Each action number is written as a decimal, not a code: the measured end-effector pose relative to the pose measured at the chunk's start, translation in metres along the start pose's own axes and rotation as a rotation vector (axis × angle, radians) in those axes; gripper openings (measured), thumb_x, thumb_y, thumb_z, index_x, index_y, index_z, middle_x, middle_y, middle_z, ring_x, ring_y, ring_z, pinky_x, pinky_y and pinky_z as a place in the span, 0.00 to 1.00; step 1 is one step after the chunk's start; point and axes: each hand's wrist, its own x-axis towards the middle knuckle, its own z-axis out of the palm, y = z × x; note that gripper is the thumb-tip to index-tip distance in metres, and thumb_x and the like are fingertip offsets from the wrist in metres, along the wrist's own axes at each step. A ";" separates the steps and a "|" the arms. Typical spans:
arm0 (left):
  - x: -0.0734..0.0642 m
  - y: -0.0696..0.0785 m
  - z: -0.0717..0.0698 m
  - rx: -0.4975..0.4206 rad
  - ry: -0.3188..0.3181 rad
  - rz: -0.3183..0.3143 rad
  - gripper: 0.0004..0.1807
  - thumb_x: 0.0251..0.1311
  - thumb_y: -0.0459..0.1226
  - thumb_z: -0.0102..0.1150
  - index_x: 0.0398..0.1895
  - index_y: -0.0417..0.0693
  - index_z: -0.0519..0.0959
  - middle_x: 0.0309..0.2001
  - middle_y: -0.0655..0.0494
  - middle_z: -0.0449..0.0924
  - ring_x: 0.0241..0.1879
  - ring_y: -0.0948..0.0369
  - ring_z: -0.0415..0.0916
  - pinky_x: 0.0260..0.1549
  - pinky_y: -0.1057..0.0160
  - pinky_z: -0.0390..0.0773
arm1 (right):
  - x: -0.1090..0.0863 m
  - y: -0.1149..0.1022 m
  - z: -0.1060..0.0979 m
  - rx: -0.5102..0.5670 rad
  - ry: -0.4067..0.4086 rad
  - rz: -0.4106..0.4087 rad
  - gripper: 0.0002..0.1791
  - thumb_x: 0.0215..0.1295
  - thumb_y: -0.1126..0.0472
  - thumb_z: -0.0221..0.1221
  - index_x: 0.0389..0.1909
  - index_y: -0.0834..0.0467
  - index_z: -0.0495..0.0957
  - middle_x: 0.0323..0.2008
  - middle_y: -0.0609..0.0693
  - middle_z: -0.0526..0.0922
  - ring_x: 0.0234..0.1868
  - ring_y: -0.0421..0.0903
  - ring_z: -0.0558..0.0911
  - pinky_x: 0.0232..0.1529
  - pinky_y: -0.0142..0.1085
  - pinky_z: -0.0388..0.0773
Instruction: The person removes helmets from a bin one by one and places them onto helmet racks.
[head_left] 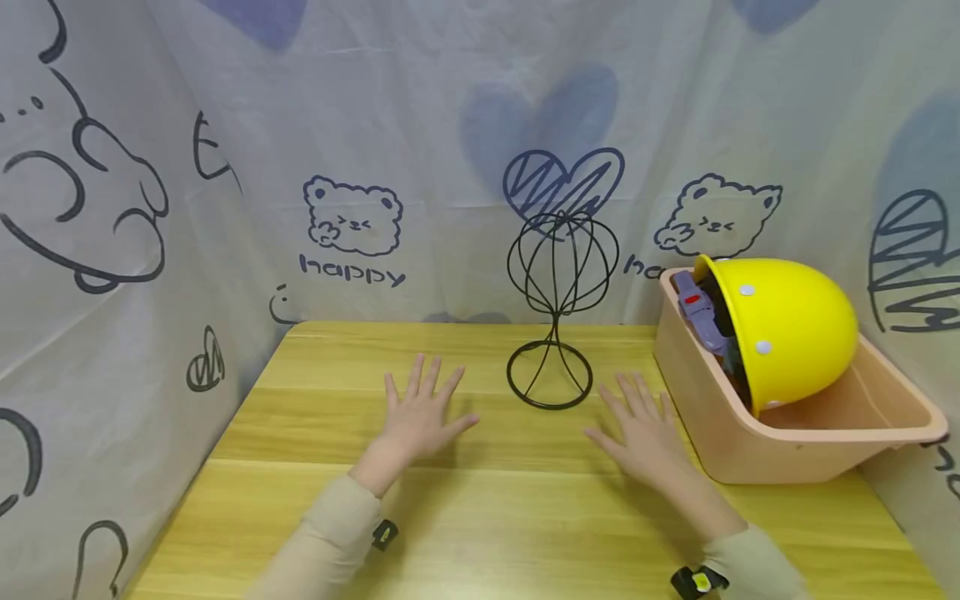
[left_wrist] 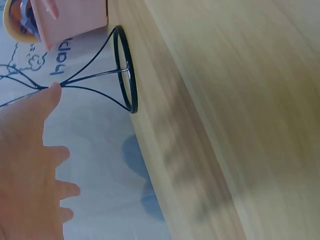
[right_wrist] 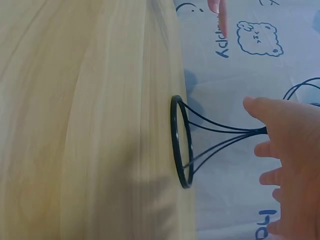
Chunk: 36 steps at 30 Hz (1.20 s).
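While the left hand [head_left: 416,423] spreads its fingers over the table [head_left: 480,542] just left of the frame's centre, the right hand [head_left: 647,437] does the same to the right of centre, palm down. Both are wide open with straight fingers, and neither has hold of anything. Between them and a little higher in the frame, a black wire stand [head_left: 555,318] is upright on its ring base, its round cage on top; in the head view both hands are apart from it. At the right of the frame, near the right hand, is a pink bin [head_left: 780,457]. A yellow helmet [head_left: 798,325] lies on its side in it, dome toward the right, rising above the rim, with a purple strap [head_left: 702,317] showing at its opening. Pale cloth [head_left: 442,133] printed with hearts and bear faces fills the upper frame.
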 end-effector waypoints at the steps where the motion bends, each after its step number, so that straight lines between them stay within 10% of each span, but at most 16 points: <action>1: -0.001 0.000 -0.001 0.005 0.006 0.009 0.44 0.61 0.71 0.39 0.78 0.70 0.44 0.79 0.51 0.34 0.78 0.47 0.24 0.66 0.29 0.22 | -0.002 0.001 -0.003 -0.005 0.012 -0.010 0.41 0.66 0.35 0.53 0.73 0.53 0.60 0.76 0.61 0.51 0.77 0.64 0.45 0.71 0.68 0.39; 19: -0.015 0.010 -0.034 0.202 0.222 0.279 0.35 0.63 0.66 0.46 0.67 0.60 0.70 0.68 0.50 0.69 0.70 0.45 0.62 0.68 0.32 0.54 | -0.044 0.014 -0.058 -0.042 0.416 -0.294 0.29 0.58 0.45 0.64 0.56 0.57 0.77 0.59 0.60 0.77 0.64 0.63 0.71 0.58 0.61 0.71; 26: -0.008 0.028 -0.049 0.255 0.309 0.381 0.33 0.63 0.65 0.47 0.65 0.60 0.71 0.66 0.51 0.71 0.68 0.47 0.65 0.65 0.34 0.61 | -0.060 0.018 -0.085 -0.021 0.525 -0.281 0.39 0.69 0.30 0.40 0.53 0.59 0.79 0.55 0.60 0.79 0.60 0.63 0.74 0.55 0.60 0.71; 36: 0.008 0.062 -0.069 0.233 0.369 0.497 0.31 0.64 0.64 0.47 0.65 0.61 0.71 0.66 0.52 0.72 0.67 0.48 0.66 0.65 0.38 0.63 | -0.080 0.038 -0.110 -0.029 0.689 -0.245 0.40 0.68 0.30 0.44 0.49 0.63 0.81 0.48 0.64 0.81 0.52 0.63 0.75 0.75 0.28 0.53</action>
